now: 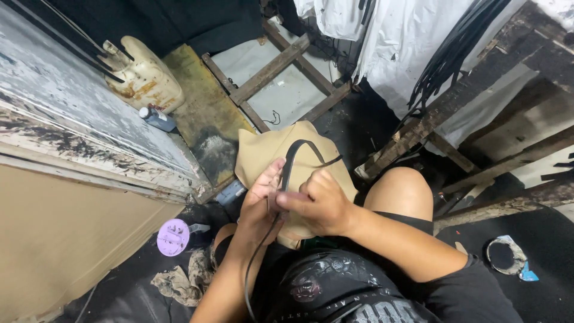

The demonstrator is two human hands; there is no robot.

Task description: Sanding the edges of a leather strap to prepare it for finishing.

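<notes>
A tan leather-like piece (263,152) with curved edges rests in my lap area, held up in front of me. A thin black strap (291,157) loops across its face and trails down past my wrist. My left hand (262,200) supports the tan piece from below, thumb against the strap. My right hand (317,200) is closed over the piece, pinching the strap near its lower end against the tan surface. My bare knee (402,190) is just right of the hands.
A stained white plastic jug (143,78) and a small blue bottle (158,118) stand by the worn tabletop edge (89,149) at left. A purple round lid (173,237) and rags (179,281) lie on the dark floor. Black straps (448,54) hang over a wooden frame (466,96) at right.
</notes>
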